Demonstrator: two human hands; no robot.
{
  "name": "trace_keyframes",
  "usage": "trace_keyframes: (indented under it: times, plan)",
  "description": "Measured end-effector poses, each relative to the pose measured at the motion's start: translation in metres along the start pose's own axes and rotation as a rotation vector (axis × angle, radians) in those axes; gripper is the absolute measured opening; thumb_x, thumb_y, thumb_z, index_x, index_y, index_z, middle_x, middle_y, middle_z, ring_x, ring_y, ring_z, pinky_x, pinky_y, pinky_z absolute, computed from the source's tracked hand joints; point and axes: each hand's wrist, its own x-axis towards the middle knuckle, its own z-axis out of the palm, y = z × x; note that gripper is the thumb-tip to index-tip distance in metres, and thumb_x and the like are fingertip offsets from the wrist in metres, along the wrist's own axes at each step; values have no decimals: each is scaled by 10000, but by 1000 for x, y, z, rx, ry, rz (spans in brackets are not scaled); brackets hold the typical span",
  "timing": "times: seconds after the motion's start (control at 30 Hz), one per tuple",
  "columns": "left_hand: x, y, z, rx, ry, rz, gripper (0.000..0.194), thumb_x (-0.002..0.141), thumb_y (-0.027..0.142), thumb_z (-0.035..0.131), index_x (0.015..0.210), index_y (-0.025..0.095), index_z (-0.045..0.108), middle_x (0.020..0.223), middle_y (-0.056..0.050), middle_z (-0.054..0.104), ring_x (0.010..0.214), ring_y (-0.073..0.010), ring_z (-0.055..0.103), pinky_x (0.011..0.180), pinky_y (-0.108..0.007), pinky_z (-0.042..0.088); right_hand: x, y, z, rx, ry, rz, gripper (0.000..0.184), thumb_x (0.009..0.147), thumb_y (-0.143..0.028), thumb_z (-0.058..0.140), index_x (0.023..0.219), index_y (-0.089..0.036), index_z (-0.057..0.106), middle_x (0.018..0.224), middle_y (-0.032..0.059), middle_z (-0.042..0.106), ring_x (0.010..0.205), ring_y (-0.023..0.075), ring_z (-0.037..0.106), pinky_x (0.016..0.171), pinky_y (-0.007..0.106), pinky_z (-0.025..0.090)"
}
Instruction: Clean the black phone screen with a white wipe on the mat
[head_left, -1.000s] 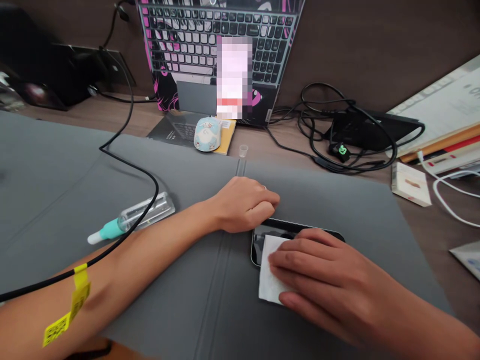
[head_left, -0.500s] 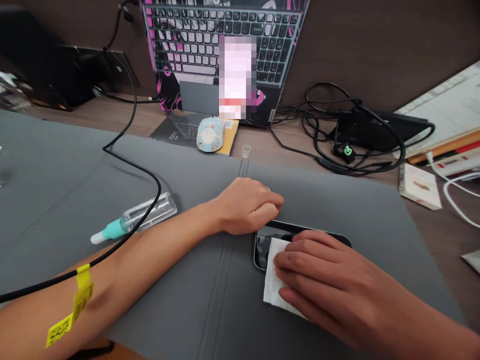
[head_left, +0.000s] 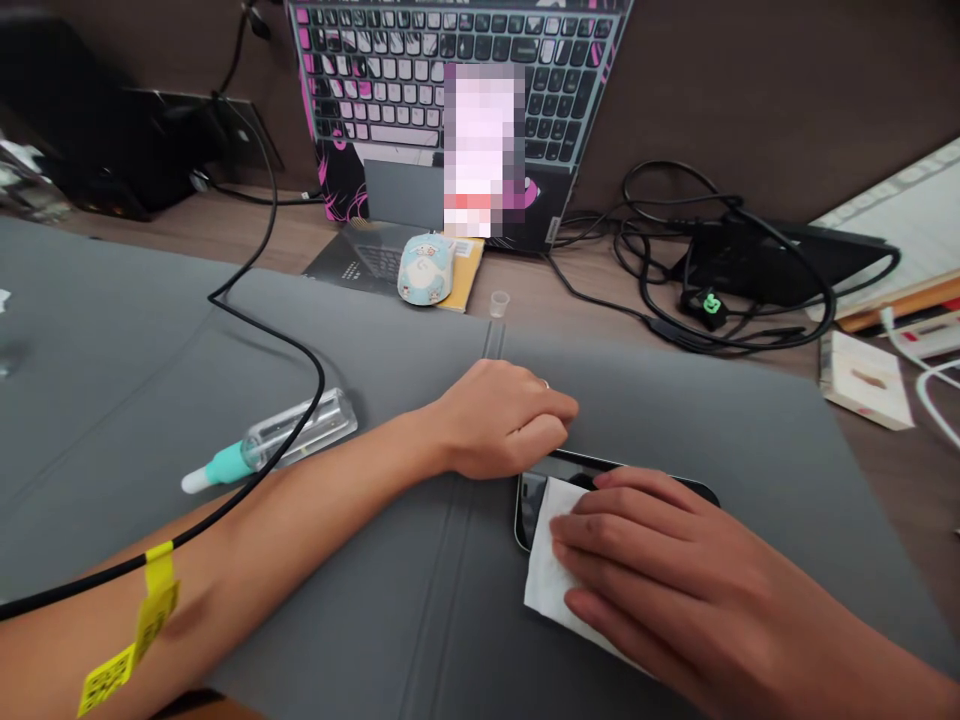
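A dark smartphone (head_left: pixel 531 500) lies flat on the grey desk mat, partly covered by my hands and a folded white tissue (head_left: pixel 551 585). My right hand (head_left: pixel 667 570) presses the tissue onto the screen, its fingers held together over it. At the phone's upper left edge rests my left hand (head_left: pixel 514 420), curled closed with a ring on one finger; the inside of its grip is hidden. Left of my forearm lies a clear spray bottle (head_left: pixel 304 430) with a turquoise collar and a white tip.
A black cable with a yellow tag (head_left: pixel 156 600) crosses my left forearm. Behind are a laptop (head_left: pixel 405 185), a light blue mouse (head_left: pixel 426 270) and a small clear cap (head_left: pixel 499 303). Coiled black cables (head_left: pixel 697 345) and a small white box (head_left: pixel 866 380) sit at right.
The tissue and my right hand have shifted slightly over the phone, staying in contact. My left hand keeps its place by the phone. The whole view has moved slightly.
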Motion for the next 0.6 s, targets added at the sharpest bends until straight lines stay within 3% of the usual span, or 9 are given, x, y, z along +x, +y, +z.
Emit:
trace_keyframes:
  times: [0.1,0.3,0.6]
  plan:
    - [0,0,1,-8,4,-9,283,869,289,303,691,205,506,675,-26,615,657,-177,526,660,-337,367,0,1,0,8,12,-2,171,1028,-164,545,1070,-193,708,877,14,751,834,168,679,937,381,530]
    - [1,0,1,-22,9,-8,278,860,291,305,677,207,496,656,-24,601,641,-176,503,648,-338,351,1,3,3,-33,-16,-67,234,1034,-230,566,1200,-122,690,1113,61,784,988,200,701,1001,402,520]
    - [1,-1,2,-45,16,-9,282,857,295,298,671,207,490,652,-24,601,644,-175,516,669,-334,371,-1,-1,6,-43,-48,-67,264,1052,-249,540,1229,-130,697,1149,50,778,1051,199,688,1043,403,477]
